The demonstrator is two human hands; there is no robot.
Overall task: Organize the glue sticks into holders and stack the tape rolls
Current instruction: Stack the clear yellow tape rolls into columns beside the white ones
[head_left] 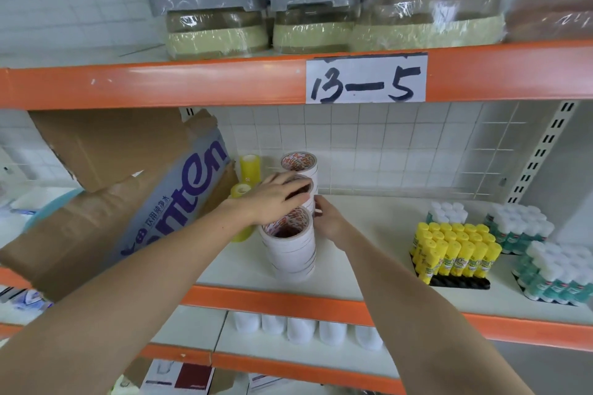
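Three stacks of white tape rolls [290, 250] stand in a row front to back on the white shelf [369, 253]. The left hand [276, 199] lies over the middle stack, fingers curled on its top roll; the right hand [327, 221] presses that stack's side, its grip partly hidden. Yellow glue sticks [455, 250] fill a black holder [462, 282] to the right. White tiles line the wall behind.

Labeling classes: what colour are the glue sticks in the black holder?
Yellow glue sticks, black holder; head view.

Torn cardboard box [128, 189] left; handwritten "13-5" label [365, 78] on orange beam [160, 83].
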